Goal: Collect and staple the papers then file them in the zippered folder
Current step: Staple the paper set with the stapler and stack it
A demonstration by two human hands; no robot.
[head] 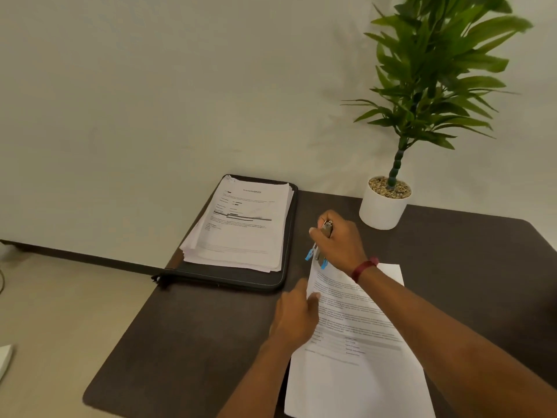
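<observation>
- Zippered folder, centre-left of frame: dark, flat on the dark table, long axis running up-frame toward the wall. Zip pull at its lower-left corner. Appears shut, though not certain from here.
- Paper stack on top of the folder: white printed sheets, loosely squared, edges fanned at lower left. Not yet filed.
- Left hand, lower centre: fingers fairly straight, laid on the left edge of the loose sheets, pinning them to the table. Grasping nothing. Nearer of the two hands to the folder.
- Stapler, just above and right of the left hand: small, metal, blue bits at the lower end. Long axis near vertical in frame, lower end at the upper-left corner of the sheets. Whether the corner sits inside the mouth cannot be told, as the hand hides it.
- Right hand, centre of frame: curled round the stapler from above, clamped on it. Dark red wristband on the wrist.
- Loose sheets, centre to bottom of frame: white, printed text on the upper half, blank below. Long axis from the stapled corner down-frame, tilted slightly; lower edge cut off by the frame.
- Judgement: stapling step in hand. Next carry goes up and left to the folder, close by.
- Potted plant, upper right: white pot, clear of the work.
</observation>
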